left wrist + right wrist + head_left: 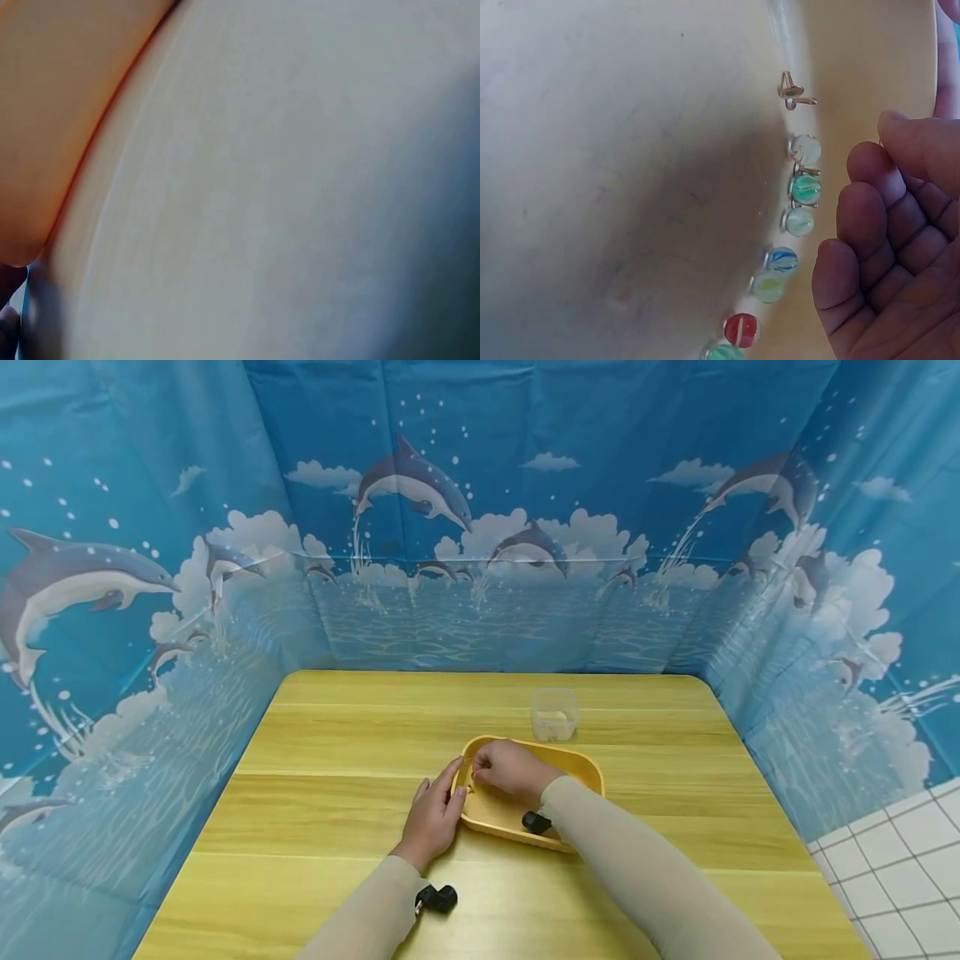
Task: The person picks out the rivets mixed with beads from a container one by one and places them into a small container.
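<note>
A shallow yellow tray (pixel 577 768) sits on the table. Fingers straight, my left hand (pixel 431 822) rests against its left end. My right hand (pixel 513 768) reaches inside near that end, its fingers bent. In the right wrist view the thumb and index fingertips of the right hand (pixel 907 225) meet; I cannot tell whether something small is between them. Beside those fingers, glass marbles line the tray's edge, among them a red marble (pixel 742 330) and a blue-streaked marble (pixel 783 259). Brass paper fasteners (pixel 795 94) lie farther up the same line.
Behind the tray stands a small clear plastic container (pixel 542 714) with something pale yellow at its bottom. The wood-patterned table (pixel 322 743) has a dolphin-print curtain (pixel 480 618) around its back and sides. A black camera (pixel 438 897) sticks out from the left wrist.
</note>
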Tool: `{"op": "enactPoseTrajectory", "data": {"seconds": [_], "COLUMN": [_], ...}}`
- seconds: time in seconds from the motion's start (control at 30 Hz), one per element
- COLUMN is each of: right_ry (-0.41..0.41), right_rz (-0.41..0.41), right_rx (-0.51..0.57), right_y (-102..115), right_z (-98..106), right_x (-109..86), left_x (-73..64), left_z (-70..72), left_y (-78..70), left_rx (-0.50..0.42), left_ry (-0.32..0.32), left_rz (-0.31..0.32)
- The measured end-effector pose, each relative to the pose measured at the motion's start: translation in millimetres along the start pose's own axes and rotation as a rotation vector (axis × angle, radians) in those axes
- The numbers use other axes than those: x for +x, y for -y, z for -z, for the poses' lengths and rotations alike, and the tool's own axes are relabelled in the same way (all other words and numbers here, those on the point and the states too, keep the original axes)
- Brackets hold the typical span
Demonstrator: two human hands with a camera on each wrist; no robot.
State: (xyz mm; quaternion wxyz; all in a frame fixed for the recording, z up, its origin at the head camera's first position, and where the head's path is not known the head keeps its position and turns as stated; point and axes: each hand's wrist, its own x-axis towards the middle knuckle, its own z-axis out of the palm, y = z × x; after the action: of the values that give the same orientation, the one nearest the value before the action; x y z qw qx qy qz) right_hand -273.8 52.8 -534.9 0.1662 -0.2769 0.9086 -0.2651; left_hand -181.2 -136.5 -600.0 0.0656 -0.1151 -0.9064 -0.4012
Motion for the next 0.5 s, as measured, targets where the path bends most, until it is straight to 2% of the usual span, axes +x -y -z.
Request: {"op": "enactPoseTrajectory", "data": {"seconds": [0.3,0.5], "right_ry": [-0.013,-0.027], "right_rz": [-0.035,-0.047], "right_rx": [0.019,0.034], "right_y": [-2.7,-1.7], "right_z": [4.6,8.9], "right_x": [-2.4,-5.3], "left_x": [-0.1,-0.1], "left_z": [0.2,-0.3], "left_y": [-0.7,-1.3], "left_rx": [-0.011,-0.005], "left_ry": [0.009,-0.001], "left_rz": [0.022,0.014]}}
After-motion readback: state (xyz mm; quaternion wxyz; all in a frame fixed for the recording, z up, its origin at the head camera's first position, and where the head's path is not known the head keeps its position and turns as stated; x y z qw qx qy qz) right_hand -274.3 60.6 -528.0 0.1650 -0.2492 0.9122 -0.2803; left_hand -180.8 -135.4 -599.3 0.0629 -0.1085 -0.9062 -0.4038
